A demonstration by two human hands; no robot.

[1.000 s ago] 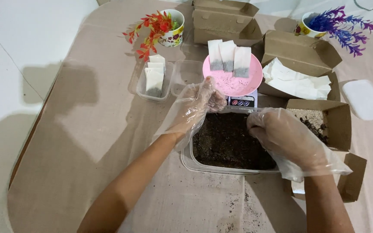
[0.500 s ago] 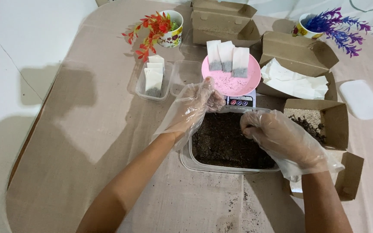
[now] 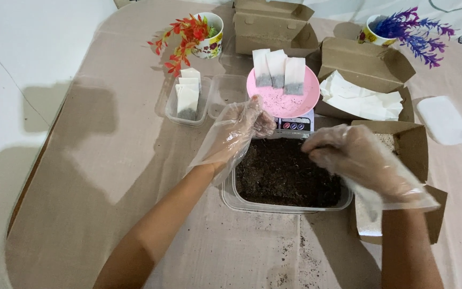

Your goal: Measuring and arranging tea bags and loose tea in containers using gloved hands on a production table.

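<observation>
Now both gloved hands' grip unclear above clear tub (image 3: 231, 194) of dark soil (image 3: 284, 174).

A mug (image 3: 209, 44) with red artificial flowers (image 3: 180, 36) stands at the table's far left; a second mug (image 3: 371, 33) with purple flowers (image 3: 410, 29) at the far right; a closed cardboard box (image 3: 271, 24) between them; a white lid (image 3: 444, 120) lies at right.
</observation>
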